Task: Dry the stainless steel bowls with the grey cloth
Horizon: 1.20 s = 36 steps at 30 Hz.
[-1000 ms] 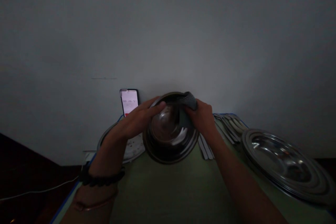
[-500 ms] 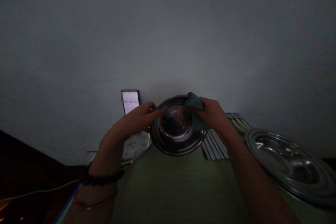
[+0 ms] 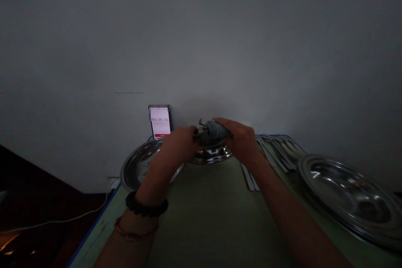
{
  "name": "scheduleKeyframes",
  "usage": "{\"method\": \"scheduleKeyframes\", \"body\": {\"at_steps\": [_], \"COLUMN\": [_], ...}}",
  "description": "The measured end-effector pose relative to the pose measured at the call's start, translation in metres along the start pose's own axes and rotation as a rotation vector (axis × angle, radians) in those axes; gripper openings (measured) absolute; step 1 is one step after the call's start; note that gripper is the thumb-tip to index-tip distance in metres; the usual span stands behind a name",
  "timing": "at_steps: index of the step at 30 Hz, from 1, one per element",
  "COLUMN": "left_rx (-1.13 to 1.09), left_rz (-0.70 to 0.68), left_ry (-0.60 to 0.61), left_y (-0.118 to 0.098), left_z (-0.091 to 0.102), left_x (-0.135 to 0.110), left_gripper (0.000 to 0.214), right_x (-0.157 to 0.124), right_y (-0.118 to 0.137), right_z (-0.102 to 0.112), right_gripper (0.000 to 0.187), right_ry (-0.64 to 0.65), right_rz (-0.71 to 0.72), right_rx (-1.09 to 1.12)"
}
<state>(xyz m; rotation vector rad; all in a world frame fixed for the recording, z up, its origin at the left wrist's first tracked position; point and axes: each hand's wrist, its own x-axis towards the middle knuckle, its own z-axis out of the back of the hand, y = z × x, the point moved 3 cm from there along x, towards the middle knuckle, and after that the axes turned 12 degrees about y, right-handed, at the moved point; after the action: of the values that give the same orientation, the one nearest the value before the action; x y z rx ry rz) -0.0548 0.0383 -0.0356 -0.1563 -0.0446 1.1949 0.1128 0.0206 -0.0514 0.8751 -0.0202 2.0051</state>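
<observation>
My left hand [image 3: 179, 146] is closed at the left side of a shiny metal bowl [image 3: 212, 158], fingers largely hidden behind it. My right hand [image 3: 243, 136] grips a grey-green checkered cloth [image 3: 216, 128], bunched against the bowl's upper part. The bowl is tilted, low over the back of the table near the wall. Beside the cloth shows a thin hooked bit I cannot make out. Partly behind my left forearm lies a round metal dish [image 3: 128, 171].
A phone [image 3: 161, 121] with a lit timer leans against the wall [image 3: 201, 42]. Metal cutlery [image 3: 279, 153] lies at the back right of the green table [image 3: 213, 217]. Stacked metal divided plates [image 3: 342, 192] stand at the right edge. A white cable [image 3: 63, 221] runs at the left.
The bowl has tipped from a round view to a nearly edge-on one and sits slightly lower. Both hands have drawn closer together, with the cloth now nearer the middle.
</observation>
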Motion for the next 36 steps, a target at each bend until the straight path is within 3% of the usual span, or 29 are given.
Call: {"method": "scheduleKeyframes", "body": {"at_steps": [9, 16, 21, 25, 30, 33, 36], "left_rx": [0.006, 0.005, -0.021, -0.113, -0.4, -0.354, -0.261], "left_rz": [-0.012, -0.037, -0.046, -0.098, -0.284, -0.228, -0.228], "left_ry": [0.013, 0.016, 0.039, 0.073, 0.024, -0.037, -0.102], "left_y": [0.0, 0.002, 0.009, 0.017, 0.022, 0.023, 0.015], "left_z": [-0.004, -0.005, -0.005, -0.001, 0.012, 0.021, 0.025], "left_x": [0.002, 0.003, 0.006, 0.005, -0.003, -0.009, -0.013], "left_gripper": [0.038, 0.037, 0.032, 0.037, 0.04, 0.044, 0.051], "right_x": [-0.002, -0.001, -0.007, -0.011, -0.003, -0.001, 0.0], "right_y": [-0.006, -0.006, -0.035, -0.054, -0.031, -0.013, -0.006], "right_z": [-0.005, -0.006, -0.019, -0.027, 0.004, 0.015, 0.008], "right_gripper": [0.051, 0.049, 0.038, 0.025, 0.025, 0.04, 0.049], "right_ry": [-0.072, -0.049, -0.088, -0.041, -0.172, -0.199, -0.135], "right_rz": [-0.033, -0.065, -0.265, -0.436, -0.325, -0.217, -0.125], "right_rx": [0.002, 0.038, 0.139, 0.2, 0.154, 0.116, 0.094]}}
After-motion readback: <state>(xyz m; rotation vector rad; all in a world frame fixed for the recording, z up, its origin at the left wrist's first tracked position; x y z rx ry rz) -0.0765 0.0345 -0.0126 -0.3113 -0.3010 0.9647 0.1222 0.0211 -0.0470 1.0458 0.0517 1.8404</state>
